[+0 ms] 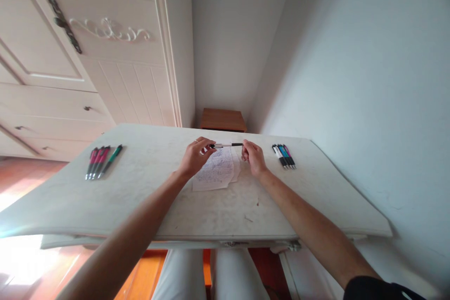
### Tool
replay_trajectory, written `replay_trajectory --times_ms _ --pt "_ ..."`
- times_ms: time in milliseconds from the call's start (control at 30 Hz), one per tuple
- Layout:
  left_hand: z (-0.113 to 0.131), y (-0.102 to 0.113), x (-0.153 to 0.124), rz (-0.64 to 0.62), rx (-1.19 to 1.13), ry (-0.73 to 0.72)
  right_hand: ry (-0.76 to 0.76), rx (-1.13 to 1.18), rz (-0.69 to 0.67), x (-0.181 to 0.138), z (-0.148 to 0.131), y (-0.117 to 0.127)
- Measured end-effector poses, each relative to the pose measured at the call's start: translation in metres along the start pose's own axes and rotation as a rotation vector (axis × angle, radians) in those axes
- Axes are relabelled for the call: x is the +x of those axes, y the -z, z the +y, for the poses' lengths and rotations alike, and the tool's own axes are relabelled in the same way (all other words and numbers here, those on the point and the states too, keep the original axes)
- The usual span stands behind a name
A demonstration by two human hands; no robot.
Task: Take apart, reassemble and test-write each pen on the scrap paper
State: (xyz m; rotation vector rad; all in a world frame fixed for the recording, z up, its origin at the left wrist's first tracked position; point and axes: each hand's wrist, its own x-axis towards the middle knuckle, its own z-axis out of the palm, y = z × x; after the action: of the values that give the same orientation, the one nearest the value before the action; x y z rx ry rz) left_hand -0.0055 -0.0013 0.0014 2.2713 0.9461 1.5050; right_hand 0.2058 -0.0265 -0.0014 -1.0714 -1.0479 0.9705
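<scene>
A white pen with black ends lies level between my two hands, just above the table. My left hand pinches its clip end, with a ring on one finger. At the other end, my right hand grips the black tip part with closed fingers. Beneath the pen are sheets of paper covered in handwriting. To the left, several pink pens and one green pen lie side by side. On the right sits a row of pens in white, blue and purple.
The white table stretches across in front of my legs. A white cabinet stands at the left and back, and a grey wall runs along the right. Behind the table is a small brown wooden stand.
</scene>
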Motion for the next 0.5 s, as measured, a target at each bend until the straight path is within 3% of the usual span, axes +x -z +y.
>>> replay_trajectory --times_ms 200,500 --pt "-0.0004 0.0027 -0.0008 0.03 -0.003 0.034 -0.017 0.03 -0.047 -0.0022 0.0017 0.0021" --pt "-0.0066 0.0044 -0.0045 -0.055 -0.007 0.103 0.004 0.011 -0.131 -0.0023 0.0061 0.0074"
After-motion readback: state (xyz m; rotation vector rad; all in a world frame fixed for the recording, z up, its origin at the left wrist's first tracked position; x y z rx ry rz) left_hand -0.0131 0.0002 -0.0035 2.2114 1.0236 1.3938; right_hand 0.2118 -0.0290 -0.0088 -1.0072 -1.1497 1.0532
